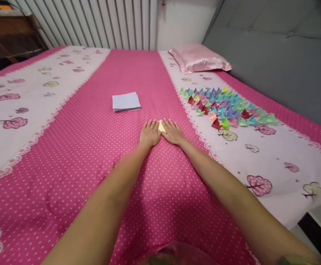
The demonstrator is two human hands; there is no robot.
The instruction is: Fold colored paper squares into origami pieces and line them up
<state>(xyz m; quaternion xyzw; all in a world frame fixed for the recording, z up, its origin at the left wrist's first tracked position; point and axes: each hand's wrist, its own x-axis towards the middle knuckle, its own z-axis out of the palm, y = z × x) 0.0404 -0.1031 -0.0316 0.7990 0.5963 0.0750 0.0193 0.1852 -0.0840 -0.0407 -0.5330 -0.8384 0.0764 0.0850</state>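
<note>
Two bare hands are at work on the bed (155, 206) as I watch from the side of the room. The left grip (150, 133) and the right grip (173, 131) lie flat, palms down, fingers extended and slightly parted; neither is pinching anything visible.

Workpiece location: one pale yellow paper piece (161, 126) lies on the bed between the two grips, partly covered by both. Its full outline and number of folds cannot be told.

Handling: the piece should prove very light, thin and flexible, quick to take a crease and easily torn or crumpled. It may slide on the cloth unless pressed down. Recommended hold: flat fingertips along opposite edges, with light, even pressure; avoid squeezing the middle.

Count of items:
- Yellow piece under the grips: one.
- Paper stack (126, 101), white on top: one, beyond the left grip and to its left; its sheets cannot be counted.
- Folded paper shapes (229, 105), pointed and multicoloured: several dozen, set close together beyond the right grip and to its right. Overlap prevents an exact count.
- Pink pillow (200, 59): one, farther beyond the right grip.
</note>
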